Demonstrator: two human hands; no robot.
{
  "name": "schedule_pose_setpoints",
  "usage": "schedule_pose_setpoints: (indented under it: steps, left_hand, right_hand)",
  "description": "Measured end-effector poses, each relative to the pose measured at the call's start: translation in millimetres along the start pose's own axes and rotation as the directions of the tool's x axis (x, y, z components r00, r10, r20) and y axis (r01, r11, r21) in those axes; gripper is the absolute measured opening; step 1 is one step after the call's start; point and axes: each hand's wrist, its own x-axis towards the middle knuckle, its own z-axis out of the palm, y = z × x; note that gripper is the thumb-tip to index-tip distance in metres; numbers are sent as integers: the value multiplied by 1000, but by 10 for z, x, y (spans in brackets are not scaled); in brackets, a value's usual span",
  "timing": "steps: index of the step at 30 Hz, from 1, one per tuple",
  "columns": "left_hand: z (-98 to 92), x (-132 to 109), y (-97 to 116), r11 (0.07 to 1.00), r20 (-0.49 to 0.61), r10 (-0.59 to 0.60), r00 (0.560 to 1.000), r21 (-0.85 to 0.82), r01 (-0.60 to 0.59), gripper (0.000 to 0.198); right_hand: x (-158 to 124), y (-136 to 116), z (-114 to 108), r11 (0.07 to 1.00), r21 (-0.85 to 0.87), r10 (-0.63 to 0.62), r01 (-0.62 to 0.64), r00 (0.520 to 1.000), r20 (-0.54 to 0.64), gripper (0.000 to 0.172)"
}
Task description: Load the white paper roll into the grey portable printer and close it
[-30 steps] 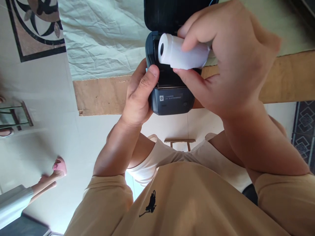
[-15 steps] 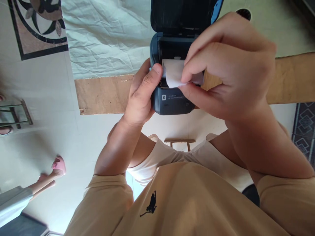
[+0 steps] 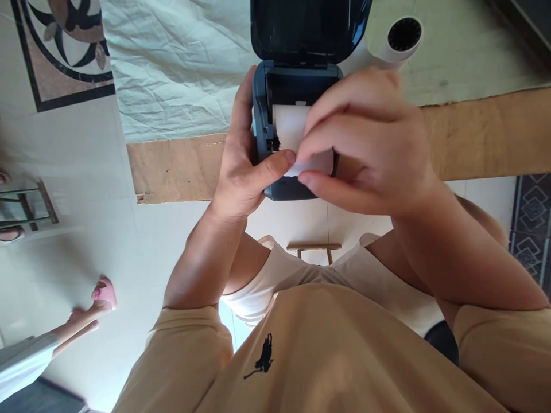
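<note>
A dark blue label printer [image 3: 260,109] stands with its black lid [image 3: 310,31] raised, over the near edge of the table. My left hand [image 3: 243,172] is wrapped round the printer's left side. Its thumb presses on the white paper [image 3: 288,123], which is drawn out of the printer's bay over the front edge. My right hand [image 3: 365,143] is over the right part of the paper, its thumb and fingertips slightly apart. Part of the paper and the printer's right side are hidden behind that hand.
Behind my right hand, a white cylinder with a dark round top [image 3: 404,34] stands on the table. A pale green cloth [image 3: 172,69] covers the table above a bare wooden edge [image 3: 176,166]. To the left are a person's legs with pink slippers [image 3: 104,292] and a stool [image 3: 30,203].
The paper now reaches further down over the printer's front. My left thumb has moved onto it. My right hand has shifted left and its fingertips have parted. The printer has moved slightly left.
</note>
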Motion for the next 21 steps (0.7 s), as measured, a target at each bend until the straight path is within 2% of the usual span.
schedule_pose_setpoints:
  steps: [1, 3, 5, 7, 9, 12, 13, 14, 15, 17, 18, 19, 21]
  left_hand:
    - [1, -2, -5, 1000, 25, 25, 999, -19, -24, 71]
    - [37, -14, 22, 1000, -55, -24, 998, -11, 23, 66]
    - [106, -31, 99, 1000, -36, -16, 999, 17, 17, 70]
    - [177, -48, 200, 999, -20, -10, 1000, 44, 11, 74]
    - [199, -55, 262, 978, -74, -179, 981, 96, 186, 66]
    - [73, -22, 162, 986, -21, -126, 992, 109, 127, 71]
    - [2, -2, 87, 995, 36, -56, 998, 85, 52, 80]
    - [-66, 18, 11, 998, 76, -8, 997, 61, 4, 89]
    - [-121, 35, -51, 999, 72, -2, 997, 52, -1, 98]
    - [-155, 48, -93, 999, 62, 3, 998, 34, -5, 102]
    - [-131, 42, -67, 999, 64, -1, 998, 32, -1, 96]
    - [-87, 30, -19, 999, 21, 12, 1000, 47, -13, 83]
    - [24, -3, 104, 979, -83, -151, 985, 124, 160, 56]
  right_hand:
    - [-2, 19, -29, 1000, 12, 17, -17, 999, -26, 8]
    - [-17, 55, -82, 994, 23, 109, -108, 988, -113, 13]
    - [-45, 87, -110, 969, 17, 244, -245, 951, -188, 21]
    - [-80, 119, -109, 941, 49, 337, -335, 917, -215, 31]
    - [-107, 150, -94, 881, 185, 458, -436, 884, -95, 46]
    - [-105, 167, -82, 788, 258, 519, -558, 829, 208, 58]
    - [-92, 162, -82, 782, 232, 526, -578, 813, 250, 57]
    - [-75, 153, -82, 799, 193, 530, -569, 819, 222, 56]
    - [-56, 142, -82, 826, 162, 525, -541, 841, 133, 53]
    - [-16, 126, -74, 881, 146, 466, -450, 877, -113, 40]
    - [0, 121, -68, 914, 140, 404, -382, 890, -212, 31]
    - [12, 120, -61, 937, 149, 345, -316, 902, -260, 23]
    - [19, 119, -50, 951, 201, 281, -237, 932, -230, 26]
